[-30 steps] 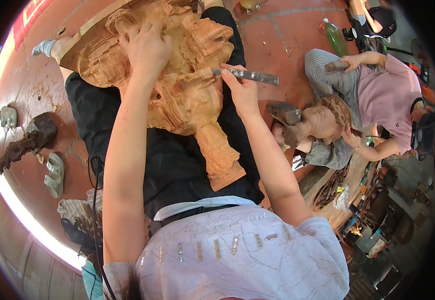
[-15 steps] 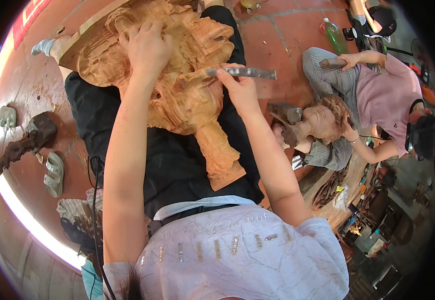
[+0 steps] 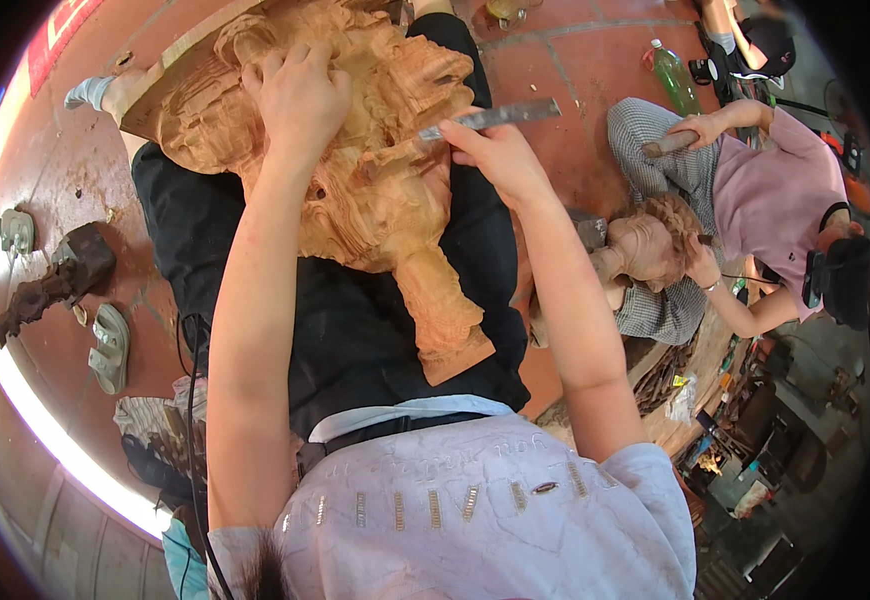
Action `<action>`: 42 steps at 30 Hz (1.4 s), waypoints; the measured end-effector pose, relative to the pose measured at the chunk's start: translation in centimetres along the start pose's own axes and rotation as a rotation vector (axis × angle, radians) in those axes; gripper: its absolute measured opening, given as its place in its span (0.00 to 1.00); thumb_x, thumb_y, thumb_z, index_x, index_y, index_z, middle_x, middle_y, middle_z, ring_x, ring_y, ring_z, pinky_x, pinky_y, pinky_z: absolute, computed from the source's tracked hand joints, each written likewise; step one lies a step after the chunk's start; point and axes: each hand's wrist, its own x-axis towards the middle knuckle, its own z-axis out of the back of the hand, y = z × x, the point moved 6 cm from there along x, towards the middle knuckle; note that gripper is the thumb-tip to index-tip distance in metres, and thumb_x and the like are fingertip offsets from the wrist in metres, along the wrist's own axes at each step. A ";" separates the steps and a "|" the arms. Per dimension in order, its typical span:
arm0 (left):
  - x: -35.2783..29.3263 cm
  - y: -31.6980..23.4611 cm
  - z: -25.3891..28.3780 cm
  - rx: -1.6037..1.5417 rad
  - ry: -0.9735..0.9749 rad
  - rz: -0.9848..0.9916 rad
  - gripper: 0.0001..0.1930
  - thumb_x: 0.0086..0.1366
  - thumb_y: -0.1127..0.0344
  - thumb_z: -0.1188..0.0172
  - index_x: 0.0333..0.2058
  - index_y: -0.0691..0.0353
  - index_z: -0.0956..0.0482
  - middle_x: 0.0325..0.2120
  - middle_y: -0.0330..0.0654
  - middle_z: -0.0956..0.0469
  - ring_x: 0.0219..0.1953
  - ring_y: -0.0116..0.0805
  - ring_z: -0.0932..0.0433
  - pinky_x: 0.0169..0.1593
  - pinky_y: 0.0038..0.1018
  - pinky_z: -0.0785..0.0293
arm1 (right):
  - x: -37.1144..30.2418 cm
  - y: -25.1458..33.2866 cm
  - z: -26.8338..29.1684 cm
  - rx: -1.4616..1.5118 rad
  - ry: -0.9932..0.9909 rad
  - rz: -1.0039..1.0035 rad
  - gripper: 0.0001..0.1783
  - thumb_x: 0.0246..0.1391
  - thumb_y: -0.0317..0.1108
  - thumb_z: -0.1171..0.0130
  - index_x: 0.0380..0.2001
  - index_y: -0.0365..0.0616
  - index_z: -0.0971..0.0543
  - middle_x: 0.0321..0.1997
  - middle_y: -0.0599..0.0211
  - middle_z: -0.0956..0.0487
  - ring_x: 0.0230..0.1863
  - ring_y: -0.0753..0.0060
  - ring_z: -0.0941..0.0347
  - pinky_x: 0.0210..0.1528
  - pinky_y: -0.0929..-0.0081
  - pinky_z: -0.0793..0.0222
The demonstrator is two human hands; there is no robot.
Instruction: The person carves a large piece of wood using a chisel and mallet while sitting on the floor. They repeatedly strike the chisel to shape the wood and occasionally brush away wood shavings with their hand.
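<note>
A large pale wood carving (image 3: 360,215) with deep folds and a narrow square-ended stem lies across my lap. My left hand (image 3: 301,98) bears down on its upper part, fingers bent over the carved surface. Between the thumb and fingers of my right hand (image 3: 500,158) is a thin flat grey strip (image 3: 525,112), metal by its look. The strip's left end lies by a jutting ridge on the carving's right side; whether it touches the wood I cannot tell. Its other end points right, over the tiled floor.
To my right a co-worker (image 3: 775,200) sits with a wooden mallet-like block (image 3: 670,143) and a carved head (image 3: 645,248). A green bottle (image 3: 675,78) stands beyond. At left are a dark wood piece (image 3: 65,275) and a sandal (image 3: 109,348). A cable (image 3: 191,420) hangs by my left side.
My right hand has shifted slightly right and turned, tilting the strip's outer end upward in the view. My left hand stays on the carving. The co-worker's block has turned.
</note>
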 end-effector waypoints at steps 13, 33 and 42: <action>0.1 0.2 0.0 -0.038 0.000 0.016 0.13 0.53 0.62 0.48 0.37 0.56 0.20 0.37 0.41 0.22 0.46 0.46 0.29 0.58 0.55 0.48 | 2.3 1.7 -0.5 -0.347 0.124 -0.108 0.20 0.48 0.43 0.35 0.40 0.39 0.21 0.38 0.66 0.21 0.38 0.77 0.26 0.40 0.74 0.26; 0.2 -0.3 0.2 -0.005 -0.037 -0.004 0.13 0.54 0.63 0.49 0.36 0.56 0.21 0.35 0.42 0.22 0.45 0.46 0.29 0.56 0.52 0.45 | 1.8 0.6 0.3 -0.173 0.012 -0.138 0.18 0.51 0.41 0.38 0.36 0.35 0.21 0.36 0.64 0.20 0.36 0.75 0.25 0.39 0.78 0.28; 0.1 -0.2 0.1 -0.018 0.012 0.014 0.13 0.53 0.62 0.48 0.36 0.56 0.21 0.37 0.42 0.22 0.47 0.46 0.30 0.57 0.53 0.47 | 1.0 0.4 -0.6 -0.229 -0.019 0.014 0.17 0.52 0.40 0.39 0.37 0.35 0.21 0.35 0.65 0.20 0.38 0.74 0.26 0.40 0.75 0.29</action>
